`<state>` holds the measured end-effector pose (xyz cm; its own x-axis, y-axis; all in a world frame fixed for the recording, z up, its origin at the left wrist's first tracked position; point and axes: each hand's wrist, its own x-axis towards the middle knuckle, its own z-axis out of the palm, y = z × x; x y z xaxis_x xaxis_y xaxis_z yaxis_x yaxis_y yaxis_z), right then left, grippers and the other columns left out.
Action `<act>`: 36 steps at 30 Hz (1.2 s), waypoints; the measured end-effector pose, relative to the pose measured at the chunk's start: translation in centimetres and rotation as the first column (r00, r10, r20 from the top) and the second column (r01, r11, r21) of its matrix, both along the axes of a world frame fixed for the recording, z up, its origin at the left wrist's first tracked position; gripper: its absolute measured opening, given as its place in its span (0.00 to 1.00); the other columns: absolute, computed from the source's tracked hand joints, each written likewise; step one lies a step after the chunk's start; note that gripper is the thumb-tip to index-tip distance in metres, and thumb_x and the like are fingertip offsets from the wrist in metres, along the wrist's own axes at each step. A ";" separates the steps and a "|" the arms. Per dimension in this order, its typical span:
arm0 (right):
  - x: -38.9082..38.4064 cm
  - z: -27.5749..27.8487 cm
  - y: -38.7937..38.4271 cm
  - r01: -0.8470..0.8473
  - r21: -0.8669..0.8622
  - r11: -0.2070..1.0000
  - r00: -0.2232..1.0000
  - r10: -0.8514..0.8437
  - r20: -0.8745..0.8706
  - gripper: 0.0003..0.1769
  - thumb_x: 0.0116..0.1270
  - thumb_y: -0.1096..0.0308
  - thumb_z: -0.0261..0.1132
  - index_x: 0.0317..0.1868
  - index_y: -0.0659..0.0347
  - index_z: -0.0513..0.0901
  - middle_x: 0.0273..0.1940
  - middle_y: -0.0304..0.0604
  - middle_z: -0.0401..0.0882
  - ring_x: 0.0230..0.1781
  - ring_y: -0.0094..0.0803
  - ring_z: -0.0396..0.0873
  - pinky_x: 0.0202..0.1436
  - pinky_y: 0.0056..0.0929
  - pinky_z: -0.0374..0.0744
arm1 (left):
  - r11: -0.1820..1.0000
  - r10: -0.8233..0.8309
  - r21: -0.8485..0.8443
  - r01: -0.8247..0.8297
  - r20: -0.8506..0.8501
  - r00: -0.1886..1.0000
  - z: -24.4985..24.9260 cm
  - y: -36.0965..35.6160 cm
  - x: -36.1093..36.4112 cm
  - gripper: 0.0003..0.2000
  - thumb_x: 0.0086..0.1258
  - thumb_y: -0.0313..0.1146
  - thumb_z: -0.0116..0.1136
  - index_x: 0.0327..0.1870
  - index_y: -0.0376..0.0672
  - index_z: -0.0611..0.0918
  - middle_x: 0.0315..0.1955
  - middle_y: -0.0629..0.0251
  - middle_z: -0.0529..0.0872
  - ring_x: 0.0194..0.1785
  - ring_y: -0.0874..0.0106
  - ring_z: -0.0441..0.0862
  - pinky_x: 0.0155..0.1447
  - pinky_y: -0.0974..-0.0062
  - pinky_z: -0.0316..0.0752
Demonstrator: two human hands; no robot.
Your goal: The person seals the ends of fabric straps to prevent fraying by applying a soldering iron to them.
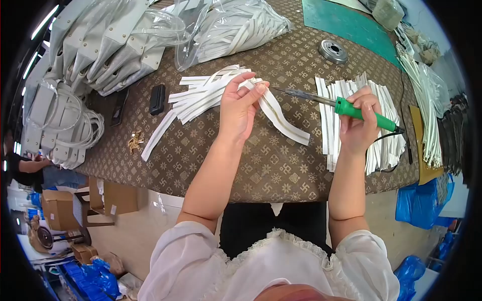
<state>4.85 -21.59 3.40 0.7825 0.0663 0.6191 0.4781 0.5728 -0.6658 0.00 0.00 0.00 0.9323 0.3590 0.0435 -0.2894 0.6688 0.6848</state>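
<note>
Between the thumb and fingers of my left hand is the upper end of a white zipper strip with metal teeth, its tail curving down to the right. My right hand is closed around the green handle of a soldering iron. The iron's dark tip points left, a little apart from the zipper's held end. Behind my left hand lies a loose pile of white zipper strips. Under and beside my right hand, more zipper strips lie side by side in a stack.
Left of the loose strips are a black case and small gold zipper parts. Grey-white bags crowd the far left. A plastic bag of strips, a round metal dish and a green mat lie farther back.
</note>
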 end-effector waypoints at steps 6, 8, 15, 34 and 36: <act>-0.4 0.2 0.3 0.001 -0.031 1.000 1.000 0.000 0.006 0.15 0.64 0.62 0.55 0.25 0.64 0.68 0.30 0.46 0.68 0.08 0.20 0.57 0.06 0.14 0.57 | 0.997 0.040 0.069 -0.042 0.021 0.999 0.1 -0.1 0.0 0.10 0.58 0.17 0.61 0.41 0.33 0.79 0.36 0.56 0.83 0.39 0.71 0.81 0.44 0.78 0.77; -0.4 0.2 0.3 0.006 -0.030 1.000 1.000 -0.005 0.009 0.15 0.64 0.62 0.55 0.25 0.64 0.68 0.30 0.45 0.68 0.08 0.20 0.57 0.06 0.14 0.57 | 0.997 0.035 0.070 -0.037 0.035 0.999 0.0 0.0 0.1 0.09 0.58 0.17 0.60 0.39 0.33 0.80 0.35 0.56 0.83 0.38 0.71 0.81 0.43 0.79 0.77; -0.5 0.2 0.4 0.003 -0.034 0.999 1.000 -0.003 0.014 0.15 0.64 0.62 0.55 0.25 0.64 0.68 0.30 0.45 0.68 0.09 0.19 0.57 0.06 0.14 0.57 | 0.991 0.049 0.122 -0.058 0.082 0.995 -0.3 -0.3 0.0 0.10 0.58 0.17 0.60 0.41 0.33 0.80 0.35 0.55 0.84 0.38 0.71 0.81 0.44 0.79 0.77; -0.4 0.1 0.3 -0.015 0.060 0.998 1.000 0.014 0.006 0.14 0.65 0.63 0.53 0.27 0.64 0.67 0.32 0.46 0.68 0.08 0.20 0.56 0.08 0.14 0.59 | 0.995 0.103 0.006 -0.103 0.038 0.994 -0.7 -0.4 0.4 0.09 0.61 0.19 0.59 0.42 0.35 0.78 0.35 0.62 0.82 0.38 0.75 0.80 0.45 0.79 0.76; -0.4 0.1 0.2 -0.027 0.077 0.997 1.000 0.028 -0.010 0.14 0.65 0.63 0.53 0.27 0.64 0.67 0.32 0.46 0.68 0.08 0.20 0.56 0.09 0.14 0.59 | 0.997 0.063 -0.042 -0.061 0.035 0.997 -0.8 -0.2 0.3 0.08 0.61 0.20 0.59 0.41 0.36 0.78 0.36 0.62 0.82 0.38 0.75 0.80 0.45 0.78 0.76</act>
<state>4.48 -21.38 3.49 0.7876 0.0403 0.6149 0.4548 0.6353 -0.6241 0.35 -0.17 -0.77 0.9063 0.4182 0.0613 -0.3555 0.6757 0.6458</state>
